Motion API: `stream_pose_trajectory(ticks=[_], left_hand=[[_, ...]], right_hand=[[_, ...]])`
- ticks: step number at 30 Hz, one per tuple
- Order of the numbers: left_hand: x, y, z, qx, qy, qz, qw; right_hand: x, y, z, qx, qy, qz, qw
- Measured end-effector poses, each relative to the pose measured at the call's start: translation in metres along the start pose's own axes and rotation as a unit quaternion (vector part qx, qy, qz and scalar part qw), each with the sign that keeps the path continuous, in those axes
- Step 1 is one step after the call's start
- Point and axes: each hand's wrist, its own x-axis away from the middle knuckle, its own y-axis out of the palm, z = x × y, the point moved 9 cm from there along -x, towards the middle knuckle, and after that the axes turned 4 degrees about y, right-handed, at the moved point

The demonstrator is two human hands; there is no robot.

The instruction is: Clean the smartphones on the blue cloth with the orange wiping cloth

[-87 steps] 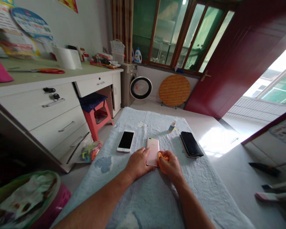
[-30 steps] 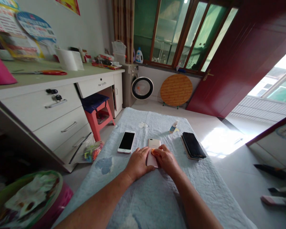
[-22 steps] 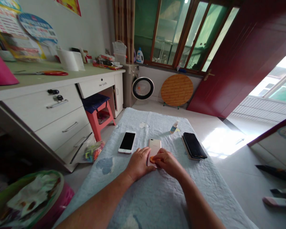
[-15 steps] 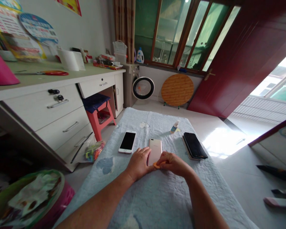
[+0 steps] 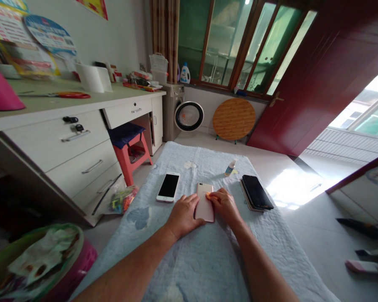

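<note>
Cloth-covered surface bears a pink phone, midway across

Face down, the pink phone lies between the person's hands. The left hand has its grip on the phone's lower left corner, fingers along the left edge and thumb at the near edge. The right hand keeps a narrow grip: fingertips pinch an orange cloth, which touches the phone's back near its right edge.

Beyond the left hand lies a white phone, screen up. Well to the right, a black phone lies on top of another flat item. Past the right hand stands a small bottle.

Forearms cross the near part of the surface. Cloth stretches from the pink phone's top to the far edge. The right edge runs just beside the black phone, with tiled floor beyond; past the left edge stand a red stool and a pink-walled bin.
</note>
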Motion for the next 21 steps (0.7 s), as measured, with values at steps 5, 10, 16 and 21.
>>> stream_pose_trajectory(ticks=[5, 10, 16, 21], left_hand=[[0.001, -0.003, 0.002, 0.001, 0.001, 0.003, 1.000], [0.000, -0.003, 0.002, 0.003, 0.000, 0.004, 1.000], [-0.001, -0.003, 0.004, 0.003, 0.000, 0.000, 1.000], [-0.001, -0.004, 0.003, 0.003, -0.005, -0.001, 1.000]], right_hand=[[-0.014, 0.002, 0.005, 0.049, 0.005, -0.005, 0.999], [-0.034, 0.001, 0.004, 0.106, 0.002, -0.003, 0.994], [-0.050, 0.012, -0.005, 0.138, -0.003, 0.007, 0.990], [-0.053, 0.028, -0.018, 0.154, 0.003, -0.002, 0.988]])
